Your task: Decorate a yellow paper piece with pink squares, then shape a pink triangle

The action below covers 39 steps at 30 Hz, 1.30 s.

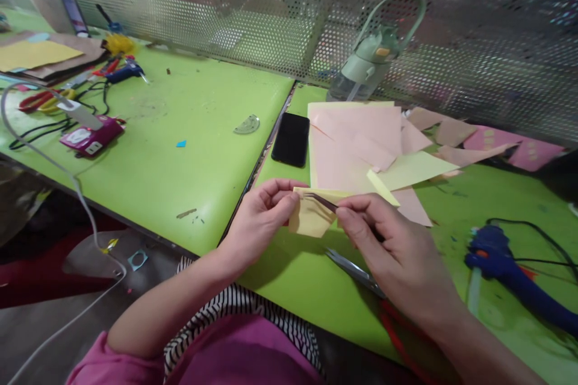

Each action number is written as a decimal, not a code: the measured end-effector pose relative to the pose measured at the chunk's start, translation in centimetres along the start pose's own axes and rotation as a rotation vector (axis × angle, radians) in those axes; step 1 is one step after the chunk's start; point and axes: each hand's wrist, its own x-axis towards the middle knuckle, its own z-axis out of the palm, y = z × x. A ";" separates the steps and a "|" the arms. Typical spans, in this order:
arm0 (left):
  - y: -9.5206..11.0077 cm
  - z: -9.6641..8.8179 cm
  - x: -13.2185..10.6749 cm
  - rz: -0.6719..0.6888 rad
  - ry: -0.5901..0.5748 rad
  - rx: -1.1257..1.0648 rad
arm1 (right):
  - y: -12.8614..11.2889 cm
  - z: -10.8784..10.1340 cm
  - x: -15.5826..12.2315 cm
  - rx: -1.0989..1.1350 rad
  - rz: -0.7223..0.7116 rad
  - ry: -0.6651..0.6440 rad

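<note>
My left hand (259, 216) pinches the left edge of a small folded yellow paper piece (311, 216) just above the green table (189, 150). My right hand (392, 249) is closed on a thin dark tool (321, 200), perhaps tweezers, whose tip rests on the top of the yellow piece. Scissors (356, 271) with red handles lie on the table under my right hand, partly hidden by it.
Pink and yellow paper sheets (356, 144) lie behind my hands, beside a black phone (292, 139). A blue glue gun (506, 264) lies at the right, a green water bottle (374, 51) at the mesh wall. More tools, a pink device (90, 135) and cables lie at the left.
</note>
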 end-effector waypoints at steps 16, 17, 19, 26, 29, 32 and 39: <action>0.0 -0.1 -0.1 -0.030 0.010 -0.043 | -0.1 0.8 0.3 -0.216 -0.171 0.068; -0.1 -0.1 0.1 -0.030 0.017 -0.030 | -0.1 0.8 0.2 -0.201 -0.166 0.059; -0.2 -0.2 0.2 -0.031 0.035 -0.002 | -0.1 0.2 0.0 -0.166 -0.140 0.036; 0.2 -0.9 -0.2 -0.048 0.142 0.064 | 4.1 -7.0 -1.6 -0.228 0.167 0.180; 0.1 -1.1 -0.4 -0.076 0.130 0.084 | 6.9 -9.4 -2.8 -0.348 0.351 0.063; -0.3 -1.2 -0.6 -0.068 0.115 0.105 | 9.0 -9.7 -4.3 -0.350 0.434 -0.033; -0.8 -1.2 -0.7 -0.066 0.123 0.141 | 10.4 -8.0 -6.0 -0.267 0.467 -0.080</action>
